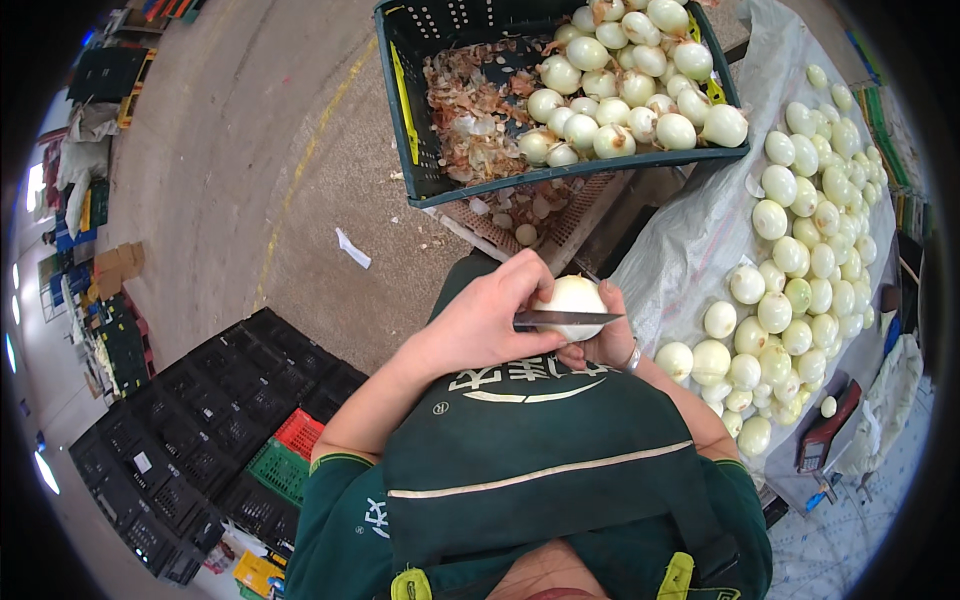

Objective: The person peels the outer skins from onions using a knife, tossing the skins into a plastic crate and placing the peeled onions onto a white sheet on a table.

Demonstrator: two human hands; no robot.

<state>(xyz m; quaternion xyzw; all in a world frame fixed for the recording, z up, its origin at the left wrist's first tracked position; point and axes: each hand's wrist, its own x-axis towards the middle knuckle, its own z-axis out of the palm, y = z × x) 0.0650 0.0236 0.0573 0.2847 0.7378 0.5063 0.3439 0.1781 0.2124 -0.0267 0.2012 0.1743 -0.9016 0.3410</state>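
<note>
In front of my apron, my left hand (495, 312) is closed around the handle of a knife (568, 318). Its blade lies flat across the near side of a peeled white onion (575, 294), pointing right. Fingers of my right hand (607, 330), with a band at the wrist, wrap the onion from the right and below. The knife's handle is hidden in my left palm. Beyond my hands stands a dark green crate (560, 180), with peeled onions (640, 88) on its right side and brown onion skins (470, 120) on its left.
Many peeled onions (775, 312) lie on a pale plastic sheet (675, 235) to my right, beside a dark red device (828, 428). More skins sit in a brown basket (575, 205) below the crate. Black crates (190, 440) stack at left; a white scrap (352, 249) lies on the floor.
</note>
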